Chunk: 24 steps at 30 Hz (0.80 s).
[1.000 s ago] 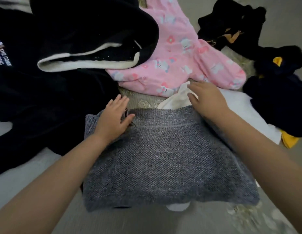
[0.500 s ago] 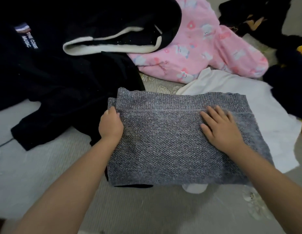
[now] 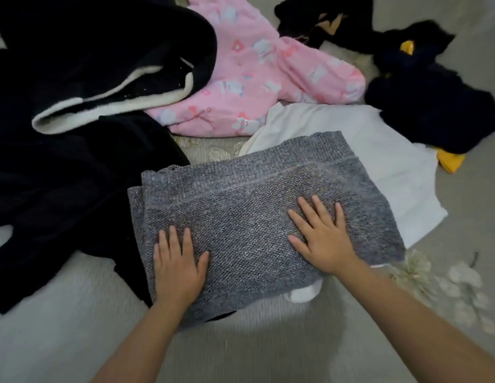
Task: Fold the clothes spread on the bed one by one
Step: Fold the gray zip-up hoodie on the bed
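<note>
Across the upper left of the frame our black fleece garment [image 3: 75, 161] sprawls unfolded, as do the pink pyjamas [image 3: 268, 78] at top centre and the dark heap [image 3: 434, 106] at upper right. At centre lies the grey knit [image 3: 254, 203], folded, partly over a white cloth [image 3: 379, 161]. Our left hand [image 3: 177, 266] and right hand [image 3: 323, 239] press it flat, fingers straight. We judge one piece nearly done, most left.

No readable text.
Only cartoon prints on the pink garment [image 3: 257, 78]; no words, labels, brands or numbers legible anywhere on the bed [image 3: 61, 327].
</note>
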### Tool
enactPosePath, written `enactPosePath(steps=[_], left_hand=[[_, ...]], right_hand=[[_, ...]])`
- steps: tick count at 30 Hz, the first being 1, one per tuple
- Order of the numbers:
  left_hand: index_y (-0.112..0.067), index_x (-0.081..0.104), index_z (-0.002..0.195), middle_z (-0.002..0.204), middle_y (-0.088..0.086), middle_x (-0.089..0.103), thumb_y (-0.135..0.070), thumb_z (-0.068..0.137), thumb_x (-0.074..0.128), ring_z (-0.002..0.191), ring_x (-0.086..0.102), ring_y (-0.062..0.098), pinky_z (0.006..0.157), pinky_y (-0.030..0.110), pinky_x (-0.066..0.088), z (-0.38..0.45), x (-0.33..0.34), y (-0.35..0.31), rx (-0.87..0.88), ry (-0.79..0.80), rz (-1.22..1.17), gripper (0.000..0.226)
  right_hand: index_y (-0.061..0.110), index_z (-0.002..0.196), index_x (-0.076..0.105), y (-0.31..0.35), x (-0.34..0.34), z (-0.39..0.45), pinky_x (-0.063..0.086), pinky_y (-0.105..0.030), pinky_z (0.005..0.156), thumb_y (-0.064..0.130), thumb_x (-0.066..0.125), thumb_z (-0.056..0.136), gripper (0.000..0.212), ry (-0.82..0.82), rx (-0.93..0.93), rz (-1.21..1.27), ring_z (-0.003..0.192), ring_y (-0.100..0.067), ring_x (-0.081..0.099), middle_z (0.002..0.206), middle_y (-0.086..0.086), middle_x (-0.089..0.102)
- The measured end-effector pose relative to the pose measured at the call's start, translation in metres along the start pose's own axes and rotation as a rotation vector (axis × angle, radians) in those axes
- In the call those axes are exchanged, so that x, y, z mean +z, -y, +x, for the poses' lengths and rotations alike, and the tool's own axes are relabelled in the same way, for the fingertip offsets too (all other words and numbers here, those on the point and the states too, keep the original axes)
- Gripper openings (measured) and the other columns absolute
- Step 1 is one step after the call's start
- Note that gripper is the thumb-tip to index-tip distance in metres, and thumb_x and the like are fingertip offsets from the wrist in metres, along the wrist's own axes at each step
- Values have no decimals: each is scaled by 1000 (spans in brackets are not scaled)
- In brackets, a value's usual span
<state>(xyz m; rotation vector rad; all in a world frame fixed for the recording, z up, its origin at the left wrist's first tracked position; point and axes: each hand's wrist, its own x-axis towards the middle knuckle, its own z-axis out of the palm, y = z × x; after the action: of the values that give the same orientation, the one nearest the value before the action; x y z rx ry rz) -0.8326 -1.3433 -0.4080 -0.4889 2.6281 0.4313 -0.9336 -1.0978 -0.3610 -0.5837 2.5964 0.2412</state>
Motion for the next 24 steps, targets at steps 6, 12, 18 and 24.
enactPosePath(steps=[6,12,18,24], left_hand=[[-11,3,146,154,14,-4,-45,96,22,142,-9,26,113,36,-6,4,-8,2,13,56,52,64],[-4,6,145,154,12,3,-41,97,26,142,-1,24,114,34,1,-4,-19,7,62,76,99,64],[4,16,141,150,20,18,-31,97,33,140,11,30,115,39,11,-25,-39,-1,68,45,114,59],[10,33,134,142,26,34,-15,94,45,136,26,36,112,42,19,-63,-44,-58,363,-98,30,48]], right_hand=[[17,133,47,23,-7,-18,16,-66,101,77,22,73,89,-186,-268,-96,132,-31,38,140,-9,45],[20,147,-2,79,30,-36,-21,-60,95,21,53,90,79,-24,-313,-189,142,-30,-4,155,-11,-6],[13,88,75,56,25,-49,49,-52,84,20,83,53,37,-383,-423,-122,85,-14,70,85,1,74],[15,93,74,-43,33,-116,48,-57,80,9,88,43,51,-486,-634,-23,89,-14,70,90,5,74]])
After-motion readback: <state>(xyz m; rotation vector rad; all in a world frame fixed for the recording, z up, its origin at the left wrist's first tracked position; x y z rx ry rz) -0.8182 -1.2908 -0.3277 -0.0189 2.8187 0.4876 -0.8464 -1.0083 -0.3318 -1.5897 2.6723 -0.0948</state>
